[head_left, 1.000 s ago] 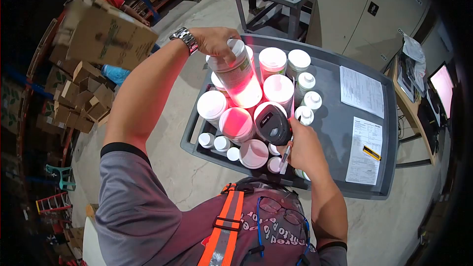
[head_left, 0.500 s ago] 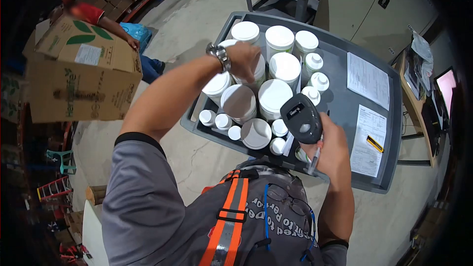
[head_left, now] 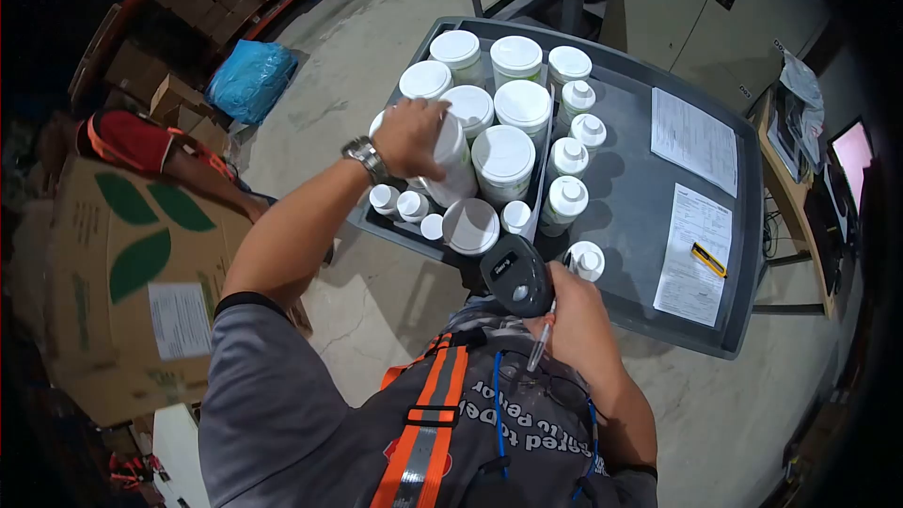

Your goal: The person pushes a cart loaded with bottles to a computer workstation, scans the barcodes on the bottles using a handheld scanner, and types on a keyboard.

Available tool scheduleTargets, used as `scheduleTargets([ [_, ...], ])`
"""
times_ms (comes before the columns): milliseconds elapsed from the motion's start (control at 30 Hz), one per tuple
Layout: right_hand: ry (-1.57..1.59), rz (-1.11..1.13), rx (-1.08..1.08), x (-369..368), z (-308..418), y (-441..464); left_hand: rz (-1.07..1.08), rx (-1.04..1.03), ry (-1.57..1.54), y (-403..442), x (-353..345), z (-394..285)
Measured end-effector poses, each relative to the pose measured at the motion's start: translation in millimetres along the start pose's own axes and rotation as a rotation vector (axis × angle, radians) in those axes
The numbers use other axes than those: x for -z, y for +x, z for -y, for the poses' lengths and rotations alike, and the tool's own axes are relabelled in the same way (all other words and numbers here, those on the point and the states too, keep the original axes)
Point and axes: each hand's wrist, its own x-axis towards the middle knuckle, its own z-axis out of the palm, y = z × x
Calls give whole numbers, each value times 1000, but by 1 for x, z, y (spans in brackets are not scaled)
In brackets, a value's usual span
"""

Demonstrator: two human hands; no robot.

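Observation:
My left hand (head_left: 410, 138), with a metal watch at the wrist, is closed on a large white lidded tub (head_left: 455, 162), which looks raised and slightly tilted among the other tubs. My right hand (head_left: 577, 318) grips a dark barcode scanner (head_left: 516, 275), with a clear pen (head_left: 541, 343) also held in it. Several large white tubs (head_left: 503, 162) stand close together around my left hand. Small white bottles (head_left: 412, 206) stand at the near left. A row of white bottles (head_left: 566, 199) runs to the right of the tubs.
The grey cart top (head_left: 621, 160) has a raised rim. Printed sheets (head_left: 694, 139) and a yellow cutter (head_left: 708, 260) on another sheet (head_left: 691, 296) lie at its right. On the left, a person in a red shirt (head_left: 132, 143) handles a large cardboard box (head_left: 141, 263). A blue bag (head_left: 251, 81) sits behind.
My left hand has moved left and down and now lifts a tub. The scanner has moved left and down with my right hand. The person's cardboard box has turned and come nearer.

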Motion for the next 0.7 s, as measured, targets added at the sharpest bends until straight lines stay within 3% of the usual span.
scheduleTargets([
  [167,-259,-29,72,2,0,14,45,80,-29,-6,57,-6],
  [300,-266,-86,184,1,-3,29,76,66,-16,-10,76,-11],
  [467,-315,-103,148,-4,-1,30,100,42,-24,-11,84,-9],
  [700,-420,-133,50,-27,29,47,64,-153,-76,0,68,18],
])
